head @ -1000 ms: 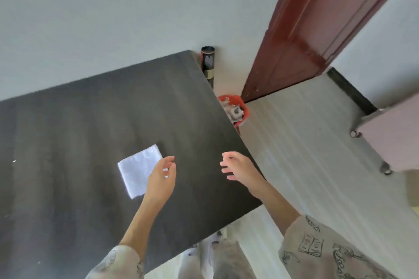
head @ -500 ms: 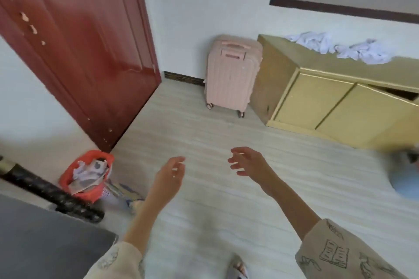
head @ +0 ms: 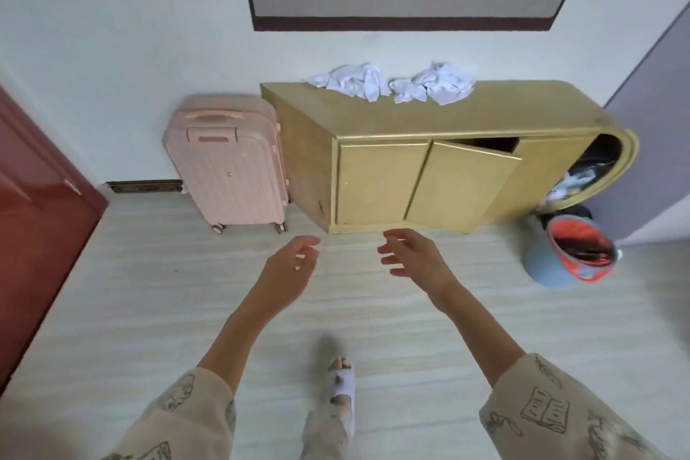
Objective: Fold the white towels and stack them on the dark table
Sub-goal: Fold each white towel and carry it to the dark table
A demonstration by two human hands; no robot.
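Note:
Crumpled white towels [head: 392,84] lie in two heaps on top of a yellow cabinet [head: 440,116] against the far wall. My left hand [head: 289,269] and my right hand [head: 412,258] hang in the air over the floor in front of the cabinet, well short of the towels. Both hands have loosely curled fingers and hold nothing. The dark table and the folded towel on it are out of view.
A pink suitcase [head: 227,164] stands left of the cabinet. One cabinet door [head: 459,183] is ajar. A blue bucket [head: 567,254] with orange cloth sits on the floor at the right. A red door [head: 33,220] is at the left. My slippered foot [head: 341,385] is on the pale floor.
The view has swung from the dark table with a folded towel to the cabinet across the room. Both hands stay empty and are now raised toward the cabinet.

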